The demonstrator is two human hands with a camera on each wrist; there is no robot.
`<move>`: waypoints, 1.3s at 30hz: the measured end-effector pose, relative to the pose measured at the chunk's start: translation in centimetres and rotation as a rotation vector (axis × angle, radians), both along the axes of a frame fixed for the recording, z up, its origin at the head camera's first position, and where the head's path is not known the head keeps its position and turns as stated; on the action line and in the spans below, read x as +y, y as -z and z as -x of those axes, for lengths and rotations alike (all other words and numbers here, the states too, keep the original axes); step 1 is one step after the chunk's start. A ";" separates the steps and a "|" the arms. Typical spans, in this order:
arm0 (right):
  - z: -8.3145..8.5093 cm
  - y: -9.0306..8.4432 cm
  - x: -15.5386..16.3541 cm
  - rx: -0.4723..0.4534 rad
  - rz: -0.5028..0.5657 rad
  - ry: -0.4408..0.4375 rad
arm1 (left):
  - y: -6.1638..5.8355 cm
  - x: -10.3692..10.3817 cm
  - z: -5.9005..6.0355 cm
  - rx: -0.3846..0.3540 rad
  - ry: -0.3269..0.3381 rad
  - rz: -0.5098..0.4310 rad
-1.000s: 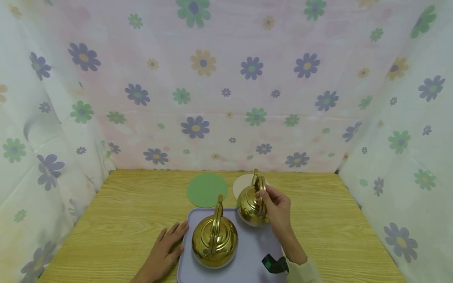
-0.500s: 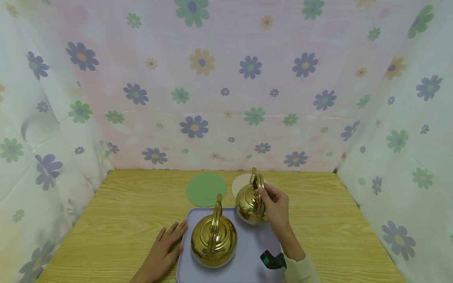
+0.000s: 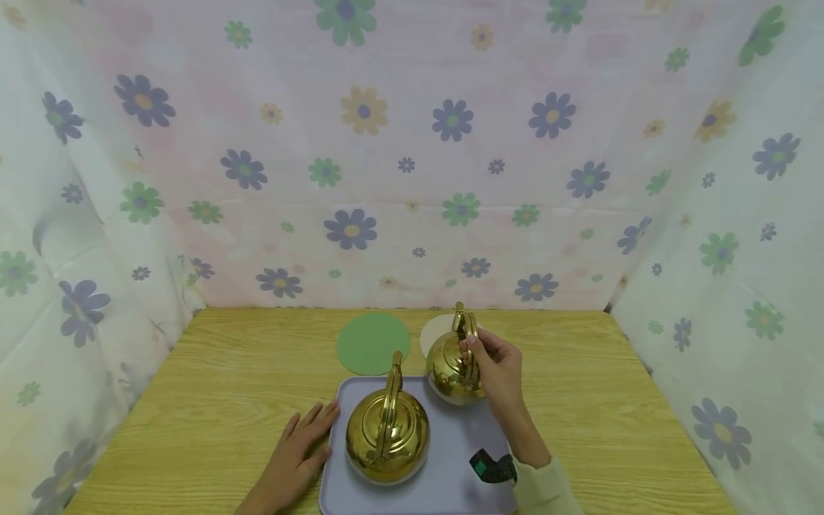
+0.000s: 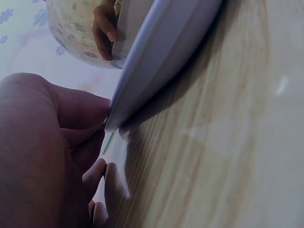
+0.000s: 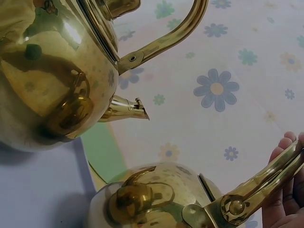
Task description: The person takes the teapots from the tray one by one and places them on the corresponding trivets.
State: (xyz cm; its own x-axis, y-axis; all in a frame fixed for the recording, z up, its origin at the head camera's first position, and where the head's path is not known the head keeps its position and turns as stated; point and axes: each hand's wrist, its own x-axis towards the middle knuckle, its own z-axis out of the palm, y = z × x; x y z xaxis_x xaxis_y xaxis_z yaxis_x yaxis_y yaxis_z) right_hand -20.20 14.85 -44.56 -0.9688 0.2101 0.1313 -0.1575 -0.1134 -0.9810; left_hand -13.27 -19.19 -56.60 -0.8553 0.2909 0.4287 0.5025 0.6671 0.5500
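Right hand (image 3: 498,372) curls its fingers round the far gold kettle's (image 3: 450,365) handle. Left hand (image 3: 299,450), fingers relaxed, rests against the lilac tray (image 3: 450,472). No writing readable.

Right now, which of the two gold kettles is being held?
The farther kettle, at the tray's back edge: the right hand grips its handle. The nearer kettle stands untouched on the tray.

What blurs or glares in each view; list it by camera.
Head view: wide-angle bend in the flowered curtains, even soft light. Left wrist view: left hand a dark out-of-focus mass, pale glare streaks on the wooden table. Right wrist view: shiny round gold kettles mirror their surroundings; right hand cropped.
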 end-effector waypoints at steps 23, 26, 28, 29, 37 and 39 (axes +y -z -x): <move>1.2 0.0 -0.9 0.008 0.060 0.008 | -0.1 -0.6 0.5 0.032 0.013 0.010; 1.3 0.1 -1.0 0.018 0.058 0.002 | -0.3 -0.5 0.3 0.034 0.008 0.007; 1.3 0.1 -1.0 0.019 0.055 -0.004 | -0.4 -0.5 0.1 0.037 0.006 0.000; 1.3 0.2 -1.0 0.020 0.053 -0.005 | -0.4 -0.4 0.1 0.036 0.007 -0.002; 1.5 0.5 -0.6 0.048 0.082 0.002 | -0.2 0.1 0.0 0.024 0.012 -0.006; 1.5 0.5 -0.6 0.048 0.079 0.003 | -0.1 0.1 0.1 0.023 0.010 -0.003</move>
